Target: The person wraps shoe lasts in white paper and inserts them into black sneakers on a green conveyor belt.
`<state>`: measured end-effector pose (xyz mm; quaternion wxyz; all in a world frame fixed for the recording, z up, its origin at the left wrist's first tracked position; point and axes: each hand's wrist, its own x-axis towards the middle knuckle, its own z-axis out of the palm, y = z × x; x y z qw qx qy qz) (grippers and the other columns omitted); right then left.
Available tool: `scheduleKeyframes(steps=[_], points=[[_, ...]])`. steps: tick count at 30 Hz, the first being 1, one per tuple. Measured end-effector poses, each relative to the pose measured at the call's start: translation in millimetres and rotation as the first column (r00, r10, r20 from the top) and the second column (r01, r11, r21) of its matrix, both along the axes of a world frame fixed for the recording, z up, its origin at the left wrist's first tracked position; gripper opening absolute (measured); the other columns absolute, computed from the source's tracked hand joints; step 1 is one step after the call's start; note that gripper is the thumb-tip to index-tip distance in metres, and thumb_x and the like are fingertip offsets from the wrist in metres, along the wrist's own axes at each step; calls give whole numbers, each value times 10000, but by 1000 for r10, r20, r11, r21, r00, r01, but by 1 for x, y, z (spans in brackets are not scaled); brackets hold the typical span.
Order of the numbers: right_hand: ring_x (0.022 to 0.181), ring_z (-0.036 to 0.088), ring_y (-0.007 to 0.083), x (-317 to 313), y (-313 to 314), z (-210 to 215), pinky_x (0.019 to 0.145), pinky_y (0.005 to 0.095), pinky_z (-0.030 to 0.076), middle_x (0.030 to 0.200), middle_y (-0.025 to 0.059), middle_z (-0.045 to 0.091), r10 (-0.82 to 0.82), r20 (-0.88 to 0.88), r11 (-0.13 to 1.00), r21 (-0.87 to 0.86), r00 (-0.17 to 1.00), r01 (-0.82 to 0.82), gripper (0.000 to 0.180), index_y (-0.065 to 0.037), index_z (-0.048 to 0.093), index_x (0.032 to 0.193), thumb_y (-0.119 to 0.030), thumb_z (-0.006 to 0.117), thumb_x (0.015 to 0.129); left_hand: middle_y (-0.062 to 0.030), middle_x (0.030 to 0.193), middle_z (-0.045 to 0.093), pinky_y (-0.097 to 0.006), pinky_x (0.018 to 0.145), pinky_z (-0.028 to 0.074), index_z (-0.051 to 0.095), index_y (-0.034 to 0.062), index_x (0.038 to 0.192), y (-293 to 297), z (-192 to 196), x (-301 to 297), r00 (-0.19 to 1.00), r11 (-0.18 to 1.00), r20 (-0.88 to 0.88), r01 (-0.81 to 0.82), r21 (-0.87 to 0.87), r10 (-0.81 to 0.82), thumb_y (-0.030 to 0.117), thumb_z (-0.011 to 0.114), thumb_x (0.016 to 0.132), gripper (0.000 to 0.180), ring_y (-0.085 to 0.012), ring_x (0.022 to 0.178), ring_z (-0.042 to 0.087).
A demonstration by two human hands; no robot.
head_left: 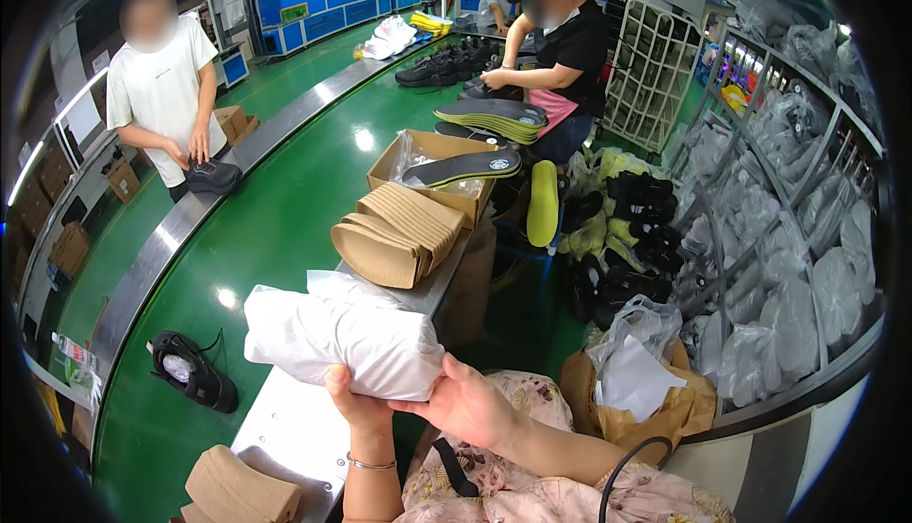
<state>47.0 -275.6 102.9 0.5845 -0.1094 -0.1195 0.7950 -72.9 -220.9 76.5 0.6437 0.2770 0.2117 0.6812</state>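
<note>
A bulky bundle wrapped in white paper (pixel 332 333) is held up between my two hands, above the near end of the metal bench. My left hand (pixel 361 407) grips its near side from below, thumb up against the paper. My right hand (pixel 470 401) closes on its right end, with the thumb along the edge. What lies inside the wrapping is hidden. Just beyond the bundle is a stack of curved brown cardboard inserts (pixel 394 233). A black shoe (pixel 193 371) with clear plastic inside rests on the green belt to the left.
More cardboard pieces (pixel 242 490) lie at the near left. An open carton (pixel 432 157) carries dark insoles (pixel 465 168). A paper-lined bag (pixel 646 390) and a rack of plastic-wrapped items (pixel 769 228) stand right. Two co-workers handle black shoes (pixel 214 177) along the belt.
</note>
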Motion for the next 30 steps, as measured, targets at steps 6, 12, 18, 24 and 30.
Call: scheduleKeyframes(steps=[6,12,18,24,30], points=[[1202,443,215,-6,1,-13,1026,493,332,1292,70,479,38,-105,996,86,994,-29,456,-30,424,1275,-320,484,928,-181,1217,516,-400,965,408,388,-47,1266,-4,7,7,990,997,119,74,-24,-70,439,522,746,725,-293,1106,523],[1105,514,222,10,5,-36,878,438,471,1186,90,549,11,263,999,-37,965,-1,361,-39,497,1187,-301,457,941,-171,1138,568,-395,927,435,496,-55,1151,10,-15,-4,995,987,103,30,-160,-14,349,576,726,592,-280,1039,562],[1228,389,278,41,-1,-29,1008,370,329,1303,220,374,-551,795,829,557,255,56,988,-16,97,1401,-283,765,723,-170,1133,561,-421,928,448,458,-42,1193,11,-38,0,984,975,101,163,-151,-149,382,633,714,663,-292,1048,560],[1088,477,244,14,-2,-53,931,349,402,1200,186,431,-690,712,716,648,127,258,942,16,168,1346,-153,793,662,-133,1156,537,-397,948,424,392,-14,1264,-5,-58,26,980,969,85,192,-155,-180,332,664,696,719,-269,1067,539],[1014,503,306,39,3,-28,855,378,432,1133,196,452,-862,418,456,886,-288,-79,794,1,312,1268,-105,785,640,-174,1413,287,-407,1063,232,113,1,1417,-3,-36,-35,418,806,-707,-451,384,571,262,490,929,670,-284,1301,290]])
